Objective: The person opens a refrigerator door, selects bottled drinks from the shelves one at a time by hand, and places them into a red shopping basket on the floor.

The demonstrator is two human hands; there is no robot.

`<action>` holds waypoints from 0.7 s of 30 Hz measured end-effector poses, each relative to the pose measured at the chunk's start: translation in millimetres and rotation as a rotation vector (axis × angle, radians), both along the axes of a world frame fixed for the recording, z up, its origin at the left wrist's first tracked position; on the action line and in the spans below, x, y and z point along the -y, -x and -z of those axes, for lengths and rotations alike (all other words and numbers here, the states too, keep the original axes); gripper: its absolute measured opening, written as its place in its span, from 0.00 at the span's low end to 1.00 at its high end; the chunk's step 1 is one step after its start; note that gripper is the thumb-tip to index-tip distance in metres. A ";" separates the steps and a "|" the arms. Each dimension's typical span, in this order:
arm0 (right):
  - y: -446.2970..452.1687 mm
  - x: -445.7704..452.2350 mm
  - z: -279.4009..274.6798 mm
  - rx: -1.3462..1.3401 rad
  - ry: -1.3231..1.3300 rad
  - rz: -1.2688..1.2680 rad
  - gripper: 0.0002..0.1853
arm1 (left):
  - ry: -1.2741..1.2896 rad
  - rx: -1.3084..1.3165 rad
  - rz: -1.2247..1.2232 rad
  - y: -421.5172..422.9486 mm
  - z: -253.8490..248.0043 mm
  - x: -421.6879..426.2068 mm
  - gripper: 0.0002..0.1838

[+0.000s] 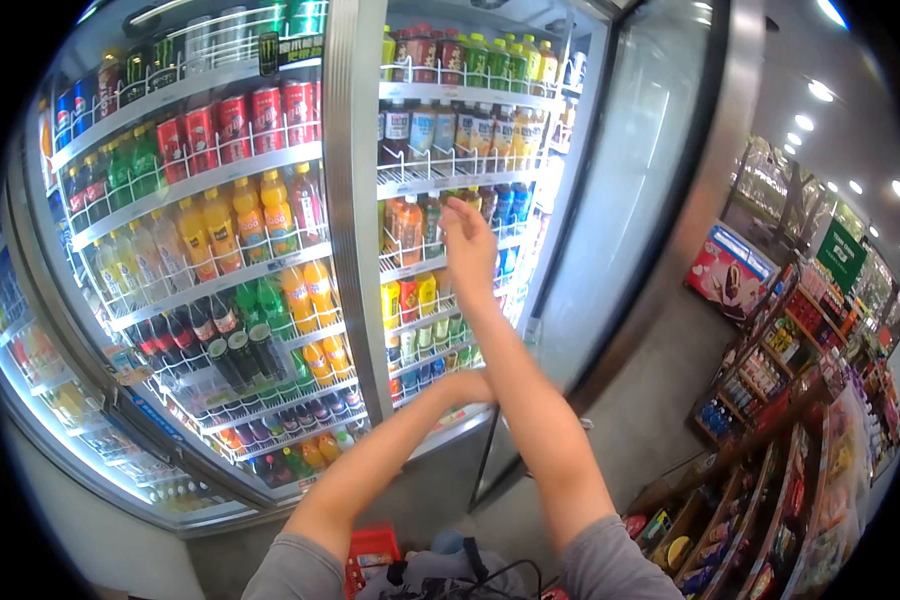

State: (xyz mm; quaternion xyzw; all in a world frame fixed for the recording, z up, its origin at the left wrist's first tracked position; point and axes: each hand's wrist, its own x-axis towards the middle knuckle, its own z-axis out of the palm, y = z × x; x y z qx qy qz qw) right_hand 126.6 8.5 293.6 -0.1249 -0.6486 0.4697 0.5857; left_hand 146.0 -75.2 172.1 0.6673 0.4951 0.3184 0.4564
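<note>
My right hand [467,245] reaches into the right section of a lit drinks cooler, at the third shelf from the top. Its fingers are bent and drawn together near the tops of dark bottles; what they grip, if anything, is hidden. Just left of it stands an orange-coloured bottle [408,229], with a dark green-labelled bottle [433,222] between. Lower down, my left hand [478,386] passes behind my right forearm, close to the lower edge of the opening. Its fingers are hidden, so its hold cannot be made out.
The glass door [630,200] stands open on the right. A metal post [354,200] divides off the left section, full of cans and bottles. Below is a red basket [373,548]. Snack shelves [760,490] line the lower right.
</note>
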 end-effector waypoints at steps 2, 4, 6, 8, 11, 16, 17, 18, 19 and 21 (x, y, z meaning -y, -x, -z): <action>2.6 -35.3 -2.1 0.040 0.081 -0.030 0.20 | 0.053 -0.008 0.211 6.4 -11.9 -7.9 0.26; -4.9 -67.3 -2.1 0.072 0.185 -0.006 0.20 | 0.024 -0.001 0.109 40.8 7.0 -27.0 0.25; -13.9 -94.5 -1.4 0.095 0.208 0.007 0.20 | -0.067 0.050 -0.047 77.5 13.6 -40.2 0.24; -12.0 -147.0 21.6 0.148 0.188 0.073 0.21 | -0.088 0.124 -0.196 97.1 -6.4 -40.8 0.22; -15.2 -184.3 37.8 0.175 0.221 0.104 0.20 | -0.177 0.128 -0.342 119.1 -27.2 -66.8 0.21; -18.3 -244.4 42.5 0.184 0.247 0.129 0.21 | -0.389 0.189 -0.524 138.0 -70.2 -142.8 0.20; -18.1 -254.6 37.8 0.184 0.245 0.129 0.21 | -0.395 0.215 -0.642 138.8 -84.3 -155.2 0.20; -16.8 -265.7 32.1 0.179 0.222 0.121 0.22 | -0.398 0.213 -0.642 147.5 -91.7 -176.3 0.20; -15.5 -274.5 24.4 0.175 0.198 0.112 0.22 | -0.487 0.205 -0.672 159.2 -97.7 -199.0 0.20; -8.5 -295.5 13.5 0.148 0.186 0.091 0.22 | -0.586 0.195 -0.698 173.7 -113.2 -230.9 0.20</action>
